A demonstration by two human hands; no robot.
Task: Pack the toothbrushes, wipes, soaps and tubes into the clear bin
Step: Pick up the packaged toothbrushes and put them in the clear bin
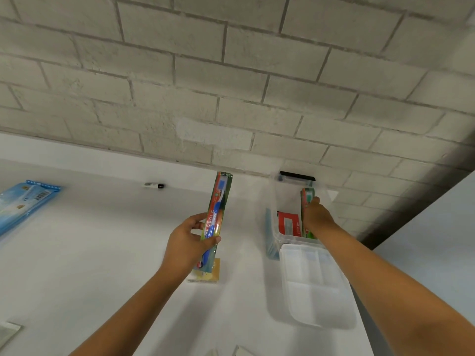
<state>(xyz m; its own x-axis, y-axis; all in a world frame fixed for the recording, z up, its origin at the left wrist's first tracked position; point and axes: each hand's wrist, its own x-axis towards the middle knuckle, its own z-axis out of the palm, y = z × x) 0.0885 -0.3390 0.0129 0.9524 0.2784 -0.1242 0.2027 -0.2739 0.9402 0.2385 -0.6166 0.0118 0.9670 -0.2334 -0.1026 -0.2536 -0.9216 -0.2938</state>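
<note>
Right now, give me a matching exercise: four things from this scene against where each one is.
1. blue-handled packaged toothbrush
2. green-packaged toothbrush
3. blue wipes pack
4. translucent white lid

a. far left on the white table
b. gripped by the left hand
c. lying just in front of the clear plastic bin
d. held in the bin by the right hand

Pairs: 1-b, 2-d, 3-a, 4-c
</note>
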